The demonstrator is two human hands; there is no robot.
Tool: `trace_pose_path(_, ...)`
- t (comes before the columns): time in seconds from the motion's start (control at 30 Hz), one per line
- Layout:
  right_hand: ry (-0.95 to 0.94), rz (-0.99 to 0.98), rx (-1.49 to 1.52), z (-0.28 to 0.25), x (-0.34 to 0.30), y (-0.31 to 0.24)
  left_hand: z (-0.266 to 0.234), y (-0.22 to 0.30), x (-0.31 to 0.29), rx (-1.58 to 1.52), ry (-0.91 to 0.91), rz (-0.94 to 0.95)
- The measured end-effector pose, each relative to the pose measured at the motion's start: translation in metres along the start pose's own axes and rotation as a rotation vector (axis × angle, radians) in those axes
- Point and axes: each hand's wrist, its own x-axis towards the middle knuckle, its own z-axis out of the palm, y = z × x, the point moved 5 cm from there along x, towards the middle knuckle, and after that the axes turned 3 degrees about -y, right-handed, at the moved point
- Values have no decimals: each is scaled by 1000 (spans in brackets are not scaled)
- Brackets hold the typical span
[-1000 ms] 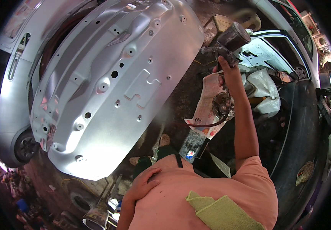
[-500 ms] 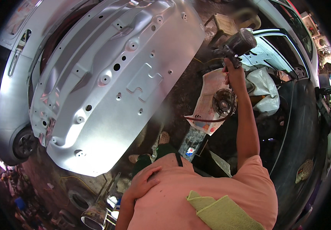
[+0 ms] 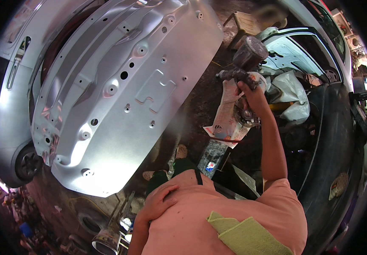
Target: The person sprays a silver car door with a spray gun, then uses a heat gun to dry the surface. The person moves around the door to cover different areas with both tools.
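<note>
My right hand is wrapped round the handle of a dark spray gun with a dark round cup on top. The gun's nozzle end faces left, toward a large silver car body panel, with a gap between them. The panel is tilted, with several holes and raised ribs. My left hand lies flat on the front of my pink shirt, holding nothing. Below the gun, a round metal part sits over a printed paper sheet, partly hidden by my right hand.
A silver car stands left of the panel. A loose car door, crumpled white plastic and a beige stool are at the far right. A dark car surface runs along my right. A tyre lies at lower left.
My right hand has brought the spray gun left and a little nearer to me, and the gun has turned so its nozzle end shows. My left hand stays in place.
</note>
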Motion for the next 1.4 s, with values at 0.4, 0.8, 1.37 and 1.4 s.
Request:
trace_pose_path(0.4,432,-39,-29,-71,126,32,-2,-9,-15,-113,80,-53)
trace_pose_path(0.8,317,23,-22,26,13,56,3,-41,-62,-150,-78,-69)
trace_pose_path(1.37,-184,-138,-269,338,-390,14,51,-175,-247,-51,-90,171)
trace_pose_path(1.4,-233,-171,-265,356,-411,16,55,-182,-255,-54,-78,171)
